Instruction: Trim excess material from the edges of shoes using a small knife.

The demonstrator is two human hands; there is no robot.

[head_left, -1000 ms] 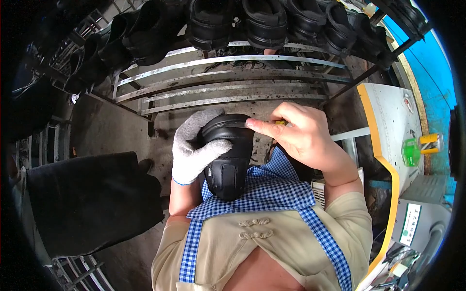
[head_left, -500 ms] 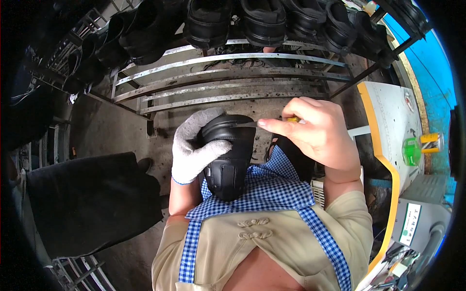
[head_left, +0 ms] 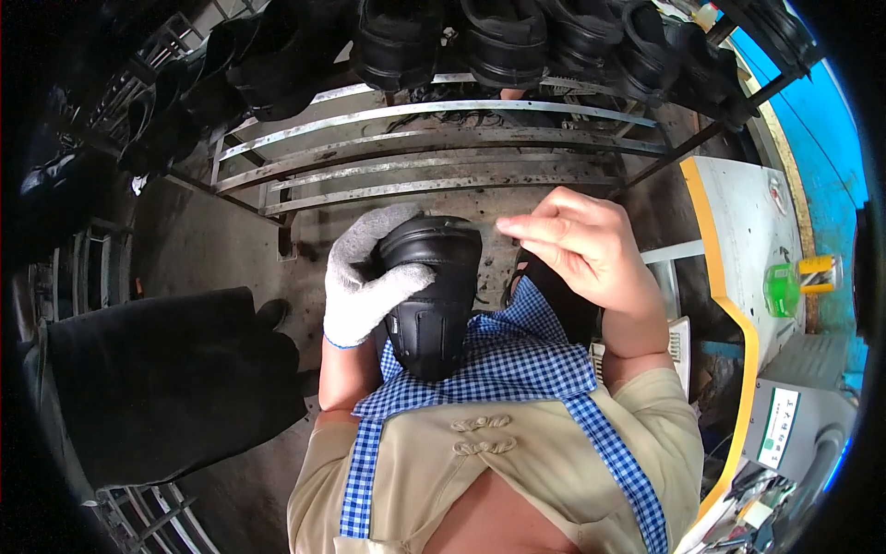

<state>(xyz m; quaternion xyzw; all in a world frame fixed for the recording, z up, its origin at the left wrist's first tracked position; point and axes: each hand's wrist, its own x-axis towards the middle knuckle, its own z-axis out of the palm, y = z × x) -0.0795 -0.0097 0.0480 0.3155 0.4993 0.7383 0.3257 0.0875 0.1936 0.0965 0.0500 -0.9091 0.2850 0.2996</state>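
Observation:
In my left hand (head_left: 369,275), which wears a grey-white knit glove, is a black shoe (head_left: 434,300). The thumb presses on one side and the fingers wrap round its far left edge. The shoe's narrow end points down toward my lap, over a blue-and-white checked apron (head_left: 517,369). My bare right hand (head_left: 586,245) is pinched closed just right of the shoe's far end. From its fingertips a thin-bladed tool (head_left: 486,228) reaches toward the shoe, smeared by motion. The tool's handle is hidden in the hand.
Ahead, a metal rack (head_left: 434,140) bears a row of black shoes (head_left: 503,42). A black cloth-covered surface (head_left: 175,388) stands at left. On the right are a white table with a yellow edge (head_left: 729,277), a green-labelled bottle (head_left: 782,289) and a grey machine box (head_left: 784,425).
My right hand has shifted slightly and turned, and the yellow handle seen in it earlier no longer shows. The left hand and shoe have barely moved.

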